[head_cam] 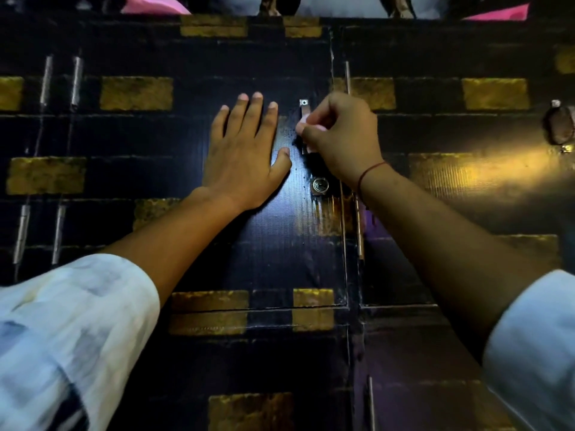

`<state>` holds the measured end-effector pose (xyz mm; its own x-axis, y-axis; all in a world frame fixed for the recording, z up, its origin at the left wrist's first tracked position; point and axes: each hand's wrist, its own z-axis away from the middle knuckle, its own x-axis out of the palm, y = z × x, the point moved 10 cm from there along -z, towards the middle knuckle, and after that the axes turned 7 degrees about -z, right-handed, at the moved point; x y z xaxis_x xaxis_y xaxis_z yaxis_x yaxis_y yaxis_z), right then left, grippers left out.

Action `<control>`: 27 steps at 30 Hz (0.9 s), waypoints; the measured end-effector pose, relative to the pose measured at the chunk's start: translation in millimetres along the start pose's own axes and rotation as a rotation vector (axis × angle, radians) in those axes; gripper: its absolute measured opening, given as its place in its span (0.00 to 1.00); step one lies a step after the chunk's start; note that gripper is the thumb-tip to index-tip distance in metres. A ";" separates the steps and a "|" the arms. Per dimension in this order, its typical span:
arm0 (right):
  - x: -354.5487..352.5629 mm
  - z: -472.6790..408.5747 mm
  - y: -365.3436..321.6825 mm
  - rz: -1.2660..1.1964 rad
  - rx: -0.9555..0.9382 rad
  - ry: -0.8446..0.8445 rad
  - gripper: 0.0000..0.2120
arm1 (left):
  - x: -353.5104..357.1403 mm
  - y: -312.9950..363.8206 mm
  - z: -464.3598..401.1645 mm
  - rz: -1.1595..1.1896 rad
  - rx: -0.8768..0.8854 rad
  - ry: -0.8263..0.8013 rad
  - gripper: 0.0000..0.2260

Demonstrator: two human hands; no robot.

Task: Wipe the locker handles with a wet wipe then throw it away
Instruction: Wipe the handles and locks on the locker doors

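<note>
At the far left of the frame, four metal hinges (46, 80) are showing on the dark locker front, which is patterned with gold rectangles. Left of centre, the left hand (245, 150) is lying flat against the locker door (267, 237), its fingers (239, 110) straight and slightly spread, the thumb pointing right. Just right of it, at frame centre, the right hand (339, 138) is curling its fingers round a wet wipe (306, 122), seen only as pale slivers, and pressing it onto the vertical metal handle (305, 108). The handle's upper screw plate is showing above the knuckles. A round keyhole lock (320, 185) is sitting directly below the handle. A red thread (370, 172) is circling the right wrist. At the far right edge, a second handle (560, 126) is hanging on the neighbouring door.
</note>
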<state>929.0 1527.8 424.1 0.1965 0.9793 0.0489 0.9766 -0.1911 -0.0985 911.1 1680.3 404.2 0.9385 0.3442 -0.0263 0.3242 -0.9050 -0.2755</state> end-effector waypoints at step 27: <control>22.3 -36.4 -31.7 0.313 -0.194 -0.251 0.12 | -19.0 0.5 -14.9 0.087 0.095 0.100 0.33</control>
<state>905.5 1553.2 464.4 0.4818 0.8534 -0.1991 0.8762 -0.4669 0.1192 895.2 1669.6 418.8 0.9713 0.2343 0.0407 0.2327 -0.9011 -0.3659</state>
